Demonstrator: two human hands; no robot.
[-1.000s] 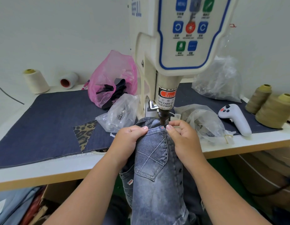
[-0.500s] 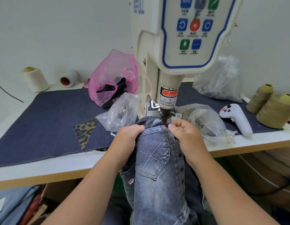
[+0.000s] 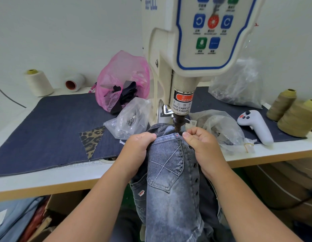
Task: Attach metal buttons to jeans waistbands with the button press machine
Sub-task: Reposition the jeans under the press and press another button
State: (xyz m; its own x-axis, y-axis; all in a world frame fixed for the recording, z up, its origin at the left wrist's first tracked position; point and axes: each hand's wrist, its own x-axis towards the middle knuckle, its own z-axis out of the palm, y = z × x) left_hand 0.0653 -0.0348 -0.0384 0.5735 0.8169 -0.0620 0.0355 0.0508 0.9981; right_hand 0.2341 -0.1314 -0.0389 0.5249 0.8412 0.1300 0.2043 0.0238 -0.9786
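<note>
Grey-blue jeans (image 3: 170, 186) hang off the table's front edge, back pocket up, with the waistband under the button press machine (image 3: 183, 67). The machine's dark punch tip (image 3: 178, 124) stands just above the waistband, where a small red dot shows. My left hand (image 3: 137, 151) grips the waistband on the left of the punch. My right hand (image 3: 202, 147) pinches the denim on the right side, fingers curled. A row of small dark metal studs (image 3: 195, 172) runs down the jeans beside my right hand.
A clear bag of metal parts (image 3: 129, 119) lies left of the machine, a pink bag (image 3: 122, 81) behind it. More clear bags (image 3: 219, 126) and a white handheld controller (image 3: 256, 126) sit on the right. Thread cones (image 3: 298, 117) stand at the right edge, and a white cone (image 3: 38, 82) at the far left.
Both hands keep their grip on the waistband. The jeans and hands have nudged slightly forward under the punch; the view has shifted a little closer.
</note>
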